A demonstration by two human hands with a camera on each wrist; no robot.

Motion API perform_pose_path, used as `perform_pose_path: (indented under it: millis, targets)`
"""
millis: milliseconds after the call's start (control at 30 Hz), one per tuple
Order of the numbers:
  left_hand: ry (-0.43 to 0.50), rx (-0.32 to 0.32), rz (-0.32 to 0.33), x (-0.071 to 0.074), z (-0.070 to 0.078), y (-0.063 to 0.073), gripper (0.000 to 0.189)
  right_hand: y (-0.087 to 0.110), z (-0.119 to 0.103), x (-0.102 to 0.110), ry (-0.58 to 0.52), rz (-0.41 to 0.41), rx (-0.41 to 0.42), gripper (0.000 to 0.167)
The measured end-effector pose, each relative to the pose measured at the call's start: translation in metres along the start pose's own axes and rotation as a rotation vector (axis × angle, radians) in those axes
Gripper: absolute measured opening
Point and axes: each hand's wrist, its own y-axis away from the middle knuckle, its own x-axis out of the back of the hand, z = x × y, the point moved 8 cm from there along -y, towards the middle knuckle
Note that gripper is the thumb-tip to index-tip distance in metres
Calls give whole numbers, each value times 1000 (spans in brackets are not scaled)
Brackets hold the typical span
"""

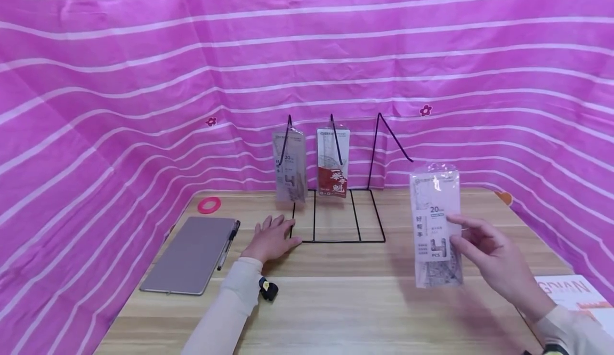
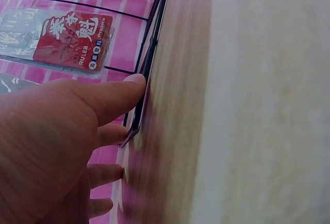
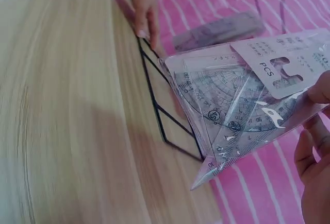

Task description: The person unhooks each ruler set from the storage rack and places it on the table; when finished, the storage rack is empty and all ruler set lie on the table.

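My right hand (image 1: 499, 259) pinches the right edge of a clear packaged ruler set (image 1: 437, 227) between thumb and fingers. It hangs upright, apart from the black wire rack's right hook; a protractor and triangle show through the plastic in the right wrist view. My left hand (image 1: 274, 240) lies with spread fingers at the left front corner of the black wire rack (image 1: 343, 242), its thumb touching the base wire in the left wrist view. Another ruler set packet (image 1: 290, 168) hangs on the left hook, and a red-and-white ruler packet (image 1: 332, 179) on the middle hook.
A grey notebook (image 1: 189, 256) with a black pen (image 1: 229, 244) beside it lies at the left. Behind it is a pink ring (image 1: 209, 205). A white and orange printed sheet (image 1: 575, 293) sits at the right edge. Pink striped cloth (image 1: 307, 51) surrounds the wooden table (image 1: 336, 312).
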Motion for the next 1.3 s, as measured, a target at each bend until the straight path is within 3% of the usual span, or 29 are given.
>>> perform_pose_path:
  millis: [133, 267, 533, 767, 900, 1067, 1167, 1300]
  targets:
    - [-4, 4, 7, 1, -1, -1, 69, -7, 28, 10, 72, -33, -106, 46]
    - [-3, 7, 3, -2, 0, -2, 69, -27, 58, 4, 155, -105, -152, 50]
    - [4, 10, 4, -2, -4, 0, 69, -77, 111, -45, 226, -304, -220, 56]
    - [11, 1, 5, -1, -1, 1, 70, -107, 133, -77, 316, -394, -154, 48]
    - [6, -13, 18, 2, 3, 1, 69, -114, 138, -84, 443, -406, -149, 47]
    - [-11, 0, 29, 6, 2, 0, 69, -116, 133, -85, 534, -340, -160, 48]
    - [-4, -4, 18, 4, 2, -1, 70, -111, 123, -88, 472, -293, -172, 46]
    - [9, -6, 9, 0, 1, 1, 70, -109, 96, -102, 244, -238, -107, 44]
